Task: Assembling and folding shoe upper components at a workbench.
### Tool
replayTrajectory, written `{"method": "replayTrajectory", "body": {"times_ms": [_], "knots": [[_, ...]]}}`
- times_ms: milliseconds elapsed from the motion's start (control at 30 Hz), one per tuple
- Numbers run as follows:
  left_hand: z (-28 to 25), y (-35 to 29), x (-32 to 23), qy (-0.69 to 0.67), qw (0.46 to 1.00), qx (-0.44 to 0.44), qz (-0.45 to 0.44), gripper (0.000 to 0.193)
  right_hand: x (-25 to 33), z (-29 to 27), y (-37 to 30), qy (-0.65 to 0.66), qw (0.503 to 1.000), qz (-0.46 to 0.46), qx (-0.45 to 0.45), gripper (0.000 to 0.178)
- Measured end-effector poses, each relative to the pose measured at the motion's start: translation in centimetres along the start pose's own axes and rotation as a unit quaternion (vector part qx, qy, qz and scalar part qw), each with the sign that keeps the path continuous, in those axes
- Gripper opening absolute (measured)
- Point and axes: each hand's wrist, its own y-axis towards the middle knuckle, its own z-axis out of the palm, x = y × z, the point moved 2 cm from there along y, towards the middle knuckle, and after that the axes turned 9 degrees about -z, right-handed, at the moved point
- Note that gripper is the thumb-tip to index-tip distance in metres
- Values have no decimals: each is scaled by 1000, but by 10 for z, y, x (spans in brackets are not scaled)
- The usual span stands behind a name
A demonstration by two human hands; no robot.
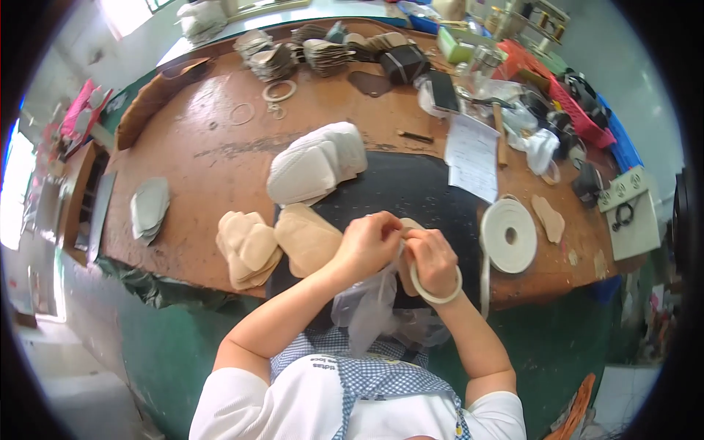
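Observation:
Both my hands are close together over the black mat [411, 180] near the table's front edge. Closed in a pinch, my left hand [367, 244] has its fingertips at the edge of a beige insole-shaped piece [407, 275]; what they pinch is too small to make out. My right hand [433, 260] is closed on that beige piece, covering much of it. A pale ring [440, 298] encircles my right wrist. Translucent film [370, 312] hangs below my hands. Beside my left forearm lie beige pieces [308, 238] and another beige stack [249, 249].
White quilted pieces [315, 165] are fanned out ahead of my hands. To the right are a white tape roll [506, 246], a paper sheet [471, 158], and a hammer [501, 136]. Grey pieces [149, 207] lie left; stacked pieces [326, 57] and a pink basket [579, 114] stand farther back.

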Motion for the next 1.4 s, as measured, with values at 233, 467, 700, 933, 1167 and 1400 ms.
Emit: {"method": "replayTrajectory", "body": {"times_ms": [233, 467, 700, 933, 1167, 1400], "knots": [[-43, -26, 20, -5, 995, -102, -11, 16, 28, -5, -2, 95, 995, -17, -17, 22], [-135, -41, 68, 71, 974, -198, -88, 15, 48, -59, -53, 464, 813, 263, 234, 14], [-101, -17, 11, 280, 914, -286, 65, 43, 27, -73, -28, 304, 916, 160, 210, 37], [9, 12, 7, 182, 977, -32, 109, 35, 1, -49, -4, 193, 900, 167, 355, 48], [13, 16, 4, 152, 987, 5, 59, 34, -43, -1, 5, 19, 985, 76, 156, 13], [16, 13, 8, 138, 990, -25, 35, 29, -24, 13, -9, -90, 983, 22, 158, 24]]}}
